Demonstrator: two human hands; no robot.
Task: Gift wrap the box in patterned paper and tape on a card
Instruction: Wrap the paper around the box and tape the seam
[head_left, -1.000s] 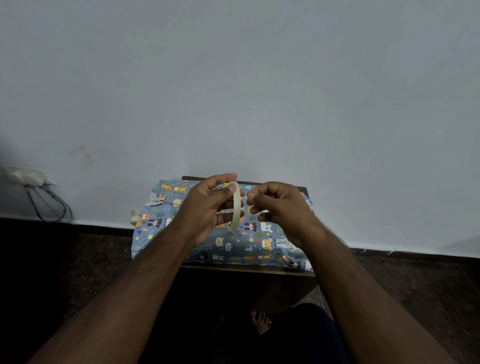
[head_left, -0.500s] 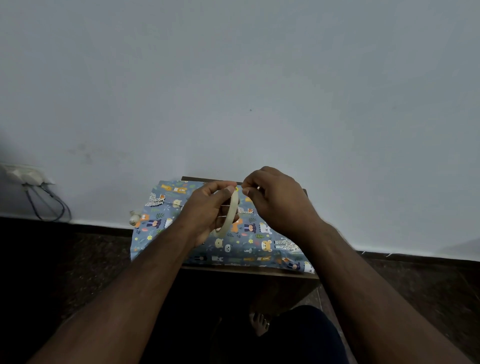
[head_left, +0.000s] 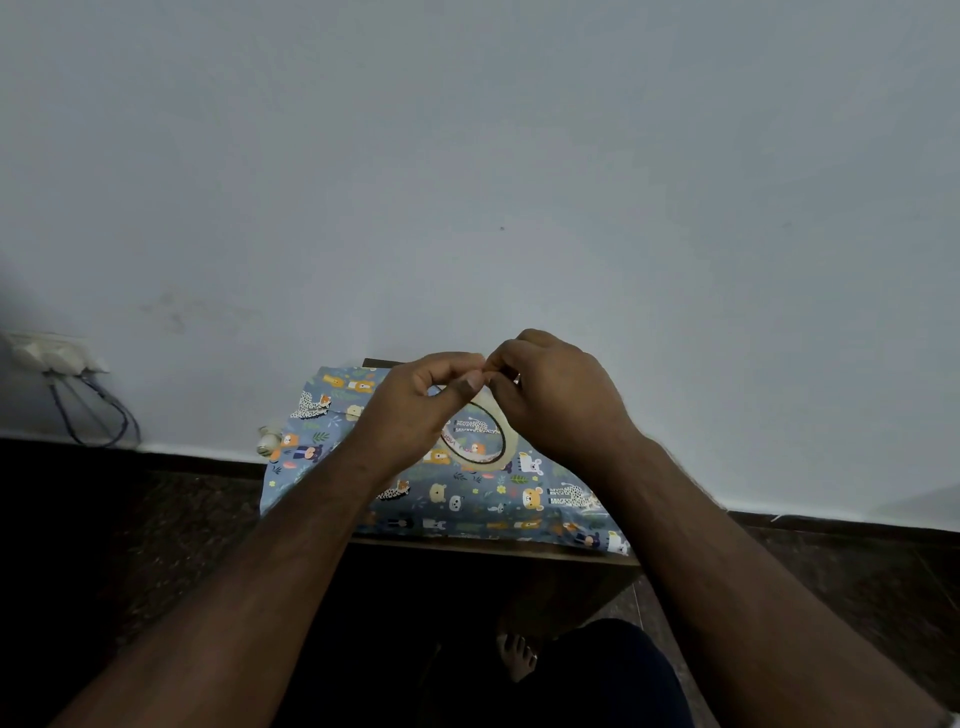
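A blue paper with cartoon animals (head_left: 467, 499) covers the top of a small wooden table (head_left: 493, 548); the box is not visible under it. Above the paper my left hand (head_left: 415, 410) grips a roll of clear tape (head_left: 501, 441), thumb on its upper rim. My right hand (head_left: 556, 400) pinches at the top edge of the roll, fingertips meeting my left thumb. The roll is tilted so its hole faces me. No card can be made out.
A white wall rises right behind the table. A wall socket with dark cables (head_left: 57, 358) sits at the far left. A small pale object (head_left: 266, 440) lies at the paper's left edge. Dark floor surrounds the table; my bare foot (head_left: 517, 654) is below it.
The tape roll has turned from edge-on to tilted with its hole showing. My right hand rose and moved left over the roll's top, closing against my left thumb.
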